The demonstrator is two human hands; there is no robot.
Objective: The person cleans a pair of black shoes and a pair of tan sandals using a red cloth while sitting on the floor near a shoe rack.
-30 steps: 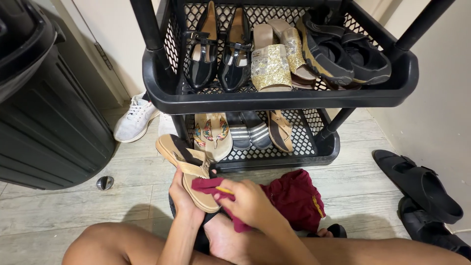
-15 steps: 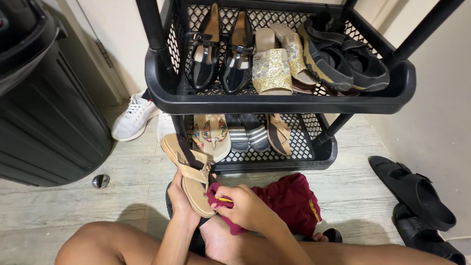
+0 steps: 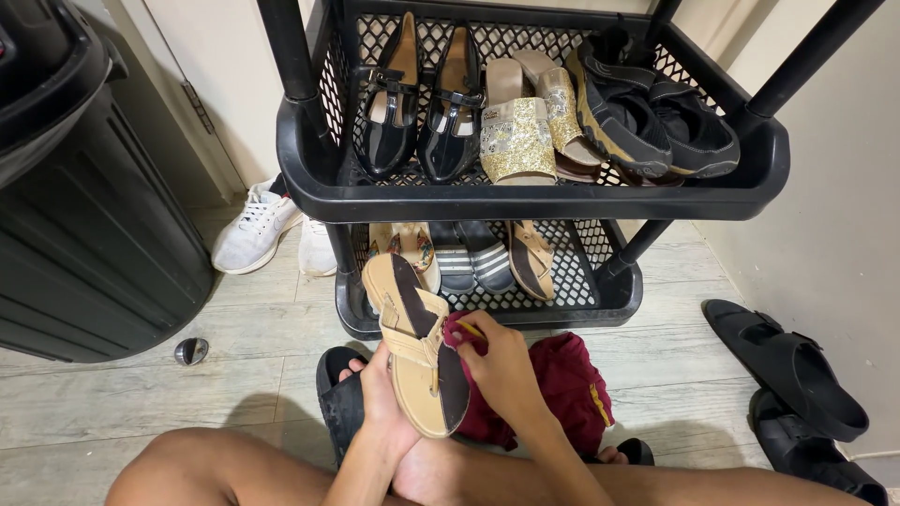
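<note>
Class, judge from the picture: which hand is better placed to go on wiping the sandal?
Probably the right hand: it grips the maroon cloth against the sandal, while the left hand supports it underneath.

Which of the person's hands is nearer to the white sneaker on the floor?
Left. The left hand holds the tan sandal from below, on the side of the white sneaker. The right hand, pressing a maroon cloth to the sandal, is farther away.

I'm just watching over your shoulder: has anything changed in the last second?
Little. The right hand slid the maroon cloth slightly along the tan sandal, which the left hand tipped a bit more upright. Both grips are unchanged, and the black shoe rack and its shoes stayed put.
</note>
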